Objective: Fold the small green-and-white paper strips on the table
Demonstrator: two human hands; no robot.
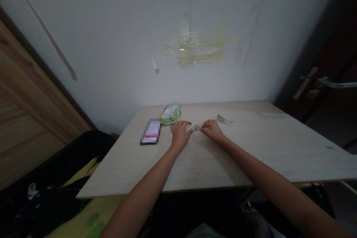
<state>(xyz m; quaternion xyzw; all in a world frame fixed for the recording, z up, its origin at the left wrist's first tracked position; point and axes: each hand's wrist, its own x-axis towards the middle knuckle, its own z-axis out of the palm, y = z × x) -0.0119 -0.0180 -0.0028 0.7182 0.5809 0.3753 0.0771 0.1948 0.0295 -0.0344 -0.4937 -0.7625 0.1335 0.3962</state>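
Over the middle of the table, a small green-and-white wrapper [196,127] lies between my two hands. My left hand [180,133] has its thumb and forefinger at the wrapper's left end, with the other fingers curled down toward the tabletop. From the other side, my right hand [213,130] pinches the wrapper's right end between thumb and fingers. Just beyond my right hand rests a rolled green-and-white packet [224,119]. Behind my left hand is a stack of flat green-and-white packets [171,114].
A phone [151,132] with a lit, blurred screen lies left of my left hand. The pale wooden table [264,148] meets a wall [111,44] with peeling tape [198,50]. A door handle [334,83] is at right, wooden panelling [25,100] at left.
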